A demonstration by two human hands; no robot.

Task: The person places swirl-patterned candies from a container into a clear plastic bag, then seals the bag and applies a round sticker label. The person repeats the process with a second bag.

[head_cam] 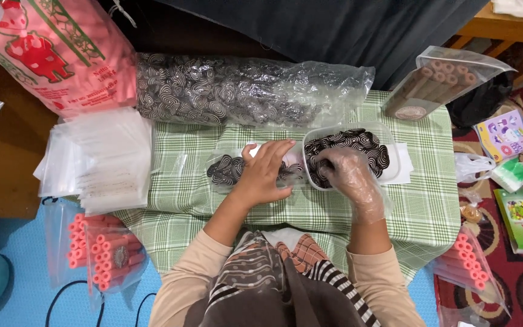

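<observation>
On green checked cloth [201,200], bare left hand [261,172] spreads flat on small clear bag [228,169] of light, brittle swirl biscuits, gloved right hand [352,175] pinching some in tub [349,154]; best gripped gently by the bag's mouth.

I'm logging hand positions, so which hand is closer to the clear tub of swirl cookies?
Right. The gloved right hand reaches into the clear tub; the bare left hand rests on the small bag beside it.

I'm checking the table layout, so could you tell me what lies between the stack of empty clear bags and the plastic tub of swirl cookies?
In the head view, a small clear bag of swirl cookies lies there, under the left hand.
</observation>
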